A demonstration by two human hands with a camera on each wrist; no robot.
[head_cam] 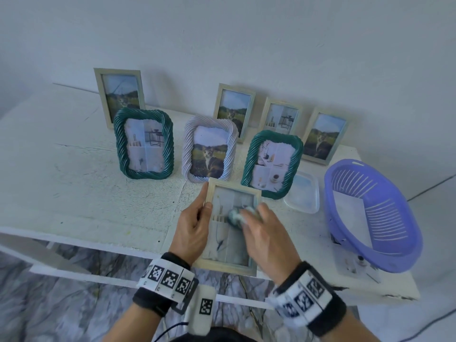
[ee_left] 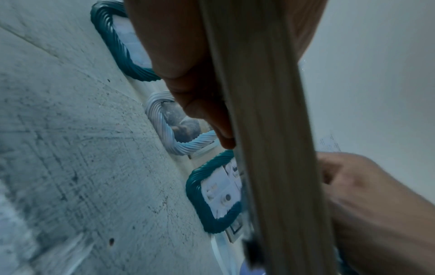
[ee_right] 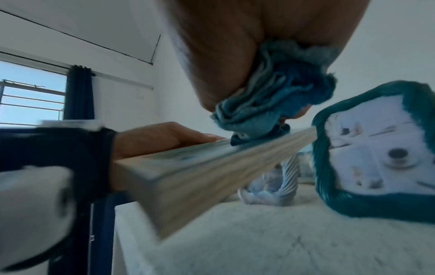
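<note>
I hold a light wooden picture frame [head_cam: 229, 264] [ee_left: 270, 130] [ee_right: 193, 173] tilted above the table's front edge. My left hand [head_cam: 195, 225] grips its left side, thumb on the front and fingers [ee_left: 188, 89] behind. My right hand [head_cam: 259, 225] clutches a bunched blue cloth [head_cam: 235, 217] [ee_right: 270, 100] and presses it onto the frame's glass near the middle. The right hand is blurred in the head view.
On the white table [head_cam: 86, 188] stand several framed pictures: a green twisted frame [head_cam: 144, 144], a white twisted frame [head_cam: 209, 149], another green one [head_cam: 271, 164] [ee_right: 376, 148] and plain frames behind. A clear lid [head_cam: 303, 193] and a purple basket [head_cam: 370, 213] sit at the right.
</note>
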